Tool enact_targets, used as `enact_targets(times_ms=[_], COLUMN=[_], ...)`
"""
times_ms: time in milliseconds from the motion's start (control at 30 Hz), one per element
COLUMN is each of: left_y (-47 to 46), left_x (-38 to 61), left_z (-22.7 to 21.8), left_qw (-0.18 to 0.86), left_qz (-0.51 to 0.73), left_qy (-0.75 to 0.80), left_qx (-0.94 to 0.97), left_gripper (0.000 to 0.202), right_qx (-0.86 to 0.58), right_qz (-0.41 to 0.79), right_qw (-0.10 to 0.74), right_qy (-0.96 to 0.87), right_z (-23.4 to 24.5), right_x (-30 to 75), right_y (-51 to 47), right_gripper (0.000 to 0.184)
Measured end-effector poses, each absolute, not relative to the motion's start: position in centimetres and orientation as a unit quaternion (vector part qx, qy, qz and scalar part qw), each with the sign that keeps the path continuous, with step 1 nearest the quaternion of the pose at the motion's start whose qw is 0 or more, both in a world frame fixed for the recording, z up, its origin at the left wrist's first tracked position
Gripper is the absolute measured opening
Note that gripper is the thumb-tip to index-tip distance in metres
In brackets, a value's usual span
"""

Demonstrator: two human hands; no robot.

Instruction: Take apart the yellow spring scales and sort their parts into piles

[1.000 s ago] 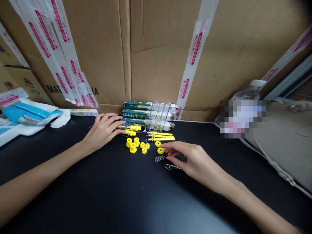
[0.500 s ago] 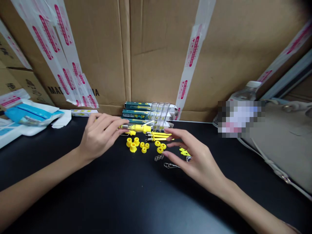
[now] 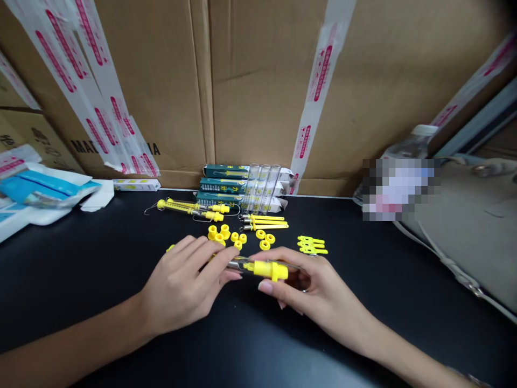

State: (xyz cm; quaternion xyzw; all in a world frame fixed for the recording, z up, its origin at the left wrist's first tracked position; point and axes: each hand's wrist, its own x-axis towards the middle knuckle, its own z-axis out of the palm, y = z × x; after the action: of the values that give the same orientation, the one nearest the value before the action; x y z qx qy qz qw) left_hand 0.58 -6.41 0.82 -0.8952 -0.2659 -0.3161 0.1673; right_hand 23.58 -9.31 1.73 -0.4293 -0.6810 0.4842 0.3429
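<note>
Left hand [image 3: 181, 285], right hand [image 3: 311, 285] pinching clear balance tube [image 3: 266, 269] level between them, lower centre; two assembled spring balances [image 3: 189, 207] lying above.

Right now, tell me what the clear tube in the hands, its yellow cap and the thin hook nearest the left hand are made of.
The clear tube: glass or clear plastic, glossy and see-through; the look leaves it open. The yellow cap: moulded plastic, opaque, smooth, evenly coloured. The thin hook: bare metal wire, grey with a slight sheen.
</note>
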Motion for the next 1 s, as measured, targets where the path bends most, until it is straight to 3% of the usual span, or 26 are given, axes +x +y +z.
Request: enact_targets(times_ms=[300,467,700,833,933,1000], left_y=[-6.4,-6.7,-7.1,-6.9,-6.9,-7.0], left_x=[1.2,1.0,0.9,0.9,0.9,1.0], left_z=[0.0,0.4,0.4,0.2,0.3,0.3], left_qw=[0.213,0.181,0.196,0.233,0.253,0.267], left_qz=[-0.282,-0.298,-0.326,-0.291,-0.265,-0.254], left_qy=[-0.294,-0.243,-0.241,-0.283,-0.281,-0.275], left_qx=[-0.888,-0.905,-0.893,-0.883,-0.887,-0.888], left_gripper=[0.019,0.025,0.023,0.042,0.065,0.070], right_qx=[-0.441,-0.464,-0.455,-0.400,-0.362,-0.347], right_qz=[0.487,0.456,0.245,0.234,0.226,0.206], right_qw=[0.376,0.379,0.460,0.442,0.388,0.378], right_qy=[-0.653,-0.658,-0.722,-0.768,-0.817,-0.833], right_z=[1.8,1.7,0.2,-0.3,-0.3,-0.3], right_x=[24.5,24.3,23.4,23.3,23.2,23.1], right_y=[-9.0,-9.2,-10.0,-10.5,-10.6,-10.5], right_gripper=[0.034,0.031,0.022,0.037,0.038,0.037])
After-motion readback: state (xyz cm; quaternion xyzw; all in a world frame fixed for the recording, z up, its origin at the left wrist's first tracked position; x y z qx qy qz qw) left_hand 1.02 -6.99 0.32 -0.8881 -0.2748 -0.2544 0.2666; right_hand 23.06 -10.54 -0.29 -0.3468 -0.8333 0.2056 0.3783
